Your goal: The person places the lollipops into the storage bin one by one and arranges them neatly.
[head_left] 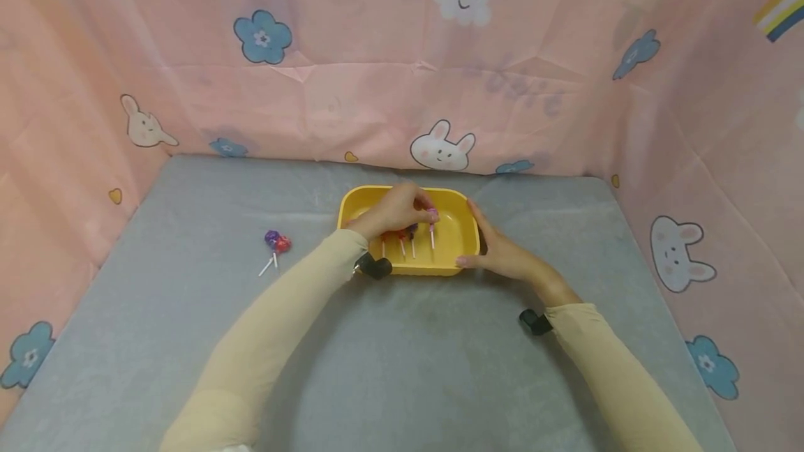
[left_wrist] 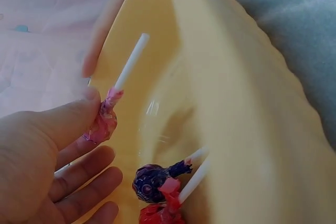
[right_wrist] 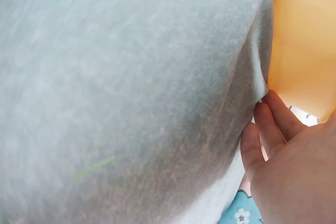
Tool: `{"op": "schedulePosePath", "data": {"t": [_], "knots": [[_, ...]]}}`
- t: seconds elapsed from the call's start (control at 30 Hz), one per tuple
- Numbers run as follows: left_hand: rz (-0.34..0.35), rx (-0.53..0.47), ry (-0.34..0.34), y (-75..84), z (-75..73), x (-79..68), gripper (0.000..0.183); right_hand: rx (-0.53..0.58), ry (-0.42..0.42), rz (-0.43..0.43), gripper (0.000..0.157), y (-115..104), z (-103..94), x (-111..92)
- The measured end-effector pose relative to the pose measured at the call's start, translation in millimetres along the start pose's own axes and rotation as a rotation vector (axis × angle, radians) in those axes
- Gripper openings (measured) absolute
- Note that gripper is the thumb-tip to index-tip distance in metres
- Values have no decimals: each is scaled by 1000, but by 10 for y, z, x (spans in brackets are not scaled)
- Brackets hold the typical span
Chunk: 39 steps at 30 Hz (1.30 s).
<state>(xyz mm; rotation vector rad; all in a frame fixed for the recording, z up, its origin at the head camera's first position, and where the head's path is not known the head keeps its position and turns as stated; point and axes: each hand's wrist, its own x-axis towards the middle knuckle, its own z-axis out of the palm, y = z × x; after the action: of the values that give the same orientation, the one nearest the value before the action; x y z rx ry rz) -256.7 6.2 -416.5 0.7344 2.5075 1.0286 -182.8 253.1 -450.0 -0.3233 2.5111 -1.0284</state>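
Note:
My left hand [head_left: 400, 209] pinches a pink-wrapped lollipop [left_wrist: 103, 121] between thumb and forefinger, above the inside of a yellow plastic box [head_left: 455, 237]. Its white stick points away from the fingertips. Below the hand, a dark purple lollipop [left_wrist: 150, 183] and a red lollipop [left_wrist: 163, 212] lie in the box; another stick beside them is partly hidden by the hand. My right hand [head_left: 505, 255] holds the box's right end, thumb at the front corner and fingers along the side. In the right wrist view its fingers [right_wrist: 270, 124] touch the box's outer wall.
Left of the box, a purple lollipop [head_left: 271, 237] and a red lollipop [head_left: 283, 244] lie together on the grey cloth-covered table [head_left: 414, 361]. A pink printed curtain [head_left: 352, 103] stands behind the table and along both sides.

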Motion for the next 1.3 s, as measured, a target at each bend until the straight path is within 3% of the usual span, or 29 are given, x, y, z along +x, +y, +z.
{"op": "schedulePosePath", "data": {"t": [0.27, 0.53, 1.3], "knots": [[-52, -37, -17, -44, 99, -8, 23, -6, -1, 14, 119, -1, 6, -1], [-90, -37, 9, -65, 175, -21, 23, 5, 5, 8, 118, -10, 11, -13], [-93, 1, 88, -131, 239, -10, 21, 19, 8, -10, 116, 0, 15, 10]]}}
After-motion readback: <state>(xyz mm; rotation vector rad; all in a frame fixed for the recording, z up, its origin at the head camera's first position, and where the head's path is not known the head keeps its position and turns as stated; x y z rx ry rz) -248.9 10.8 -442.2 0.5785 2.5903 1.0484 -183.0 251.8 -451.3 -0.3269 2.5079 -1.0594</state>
